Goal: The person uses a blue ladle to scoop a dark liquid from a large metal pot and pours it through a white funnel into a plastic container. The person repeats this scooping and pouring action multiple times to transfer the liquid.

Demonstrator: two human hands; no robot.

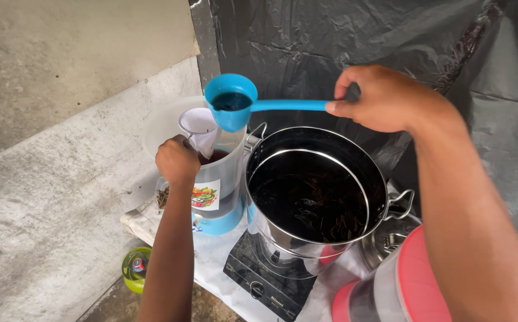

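We hold a blue ladle by the end of its long handle in our right hand, fingers closed around it, the cup full of dark liquid and raised level. Out past that hand, at the ladle's far end, our left hand is closed in a fist on the grip of a white cloth strainer. The strainer sits in the mouth of a translucent jug with a blue base; the ladle's cup hangs just above and beside it. Right under our left fist, the jug's side carries a square label with a colourful picture. Below our right hand stands a steel pot of dark liquid and plant strands on a black stove. Near our right forearm are clear containers with pink lids. Below our left forearm lies a green round object.
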